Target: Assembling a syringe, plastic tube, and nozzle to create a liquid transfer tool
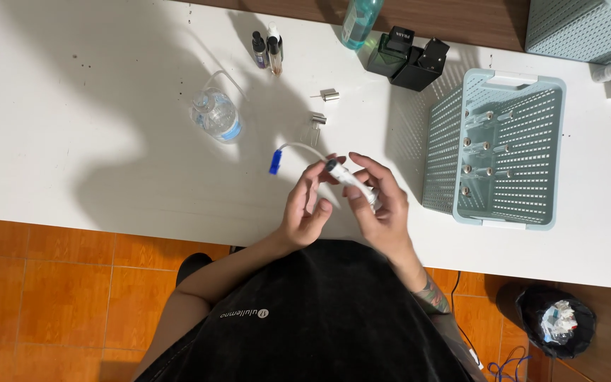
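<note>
Both hands above a matte white table [72, 141], right hand [380, 201] pinching a slim, perhaps glass, tube [351, 182], left hand [305, 209] fingertips pinching its dark cap, perforated plastic basket [546, 177] nearby.

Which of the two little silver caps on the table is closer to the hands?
The silver cap lying just above the white tube is closer to the hands. The other silver cap lies farther up the table, toward the black boxes.

Left: clear plastic water bottle [216, 115] on white table [72, 141]. Right: grey-green perforated plastic basket [532, 205] holding small glass vials [476, 146].
</note>
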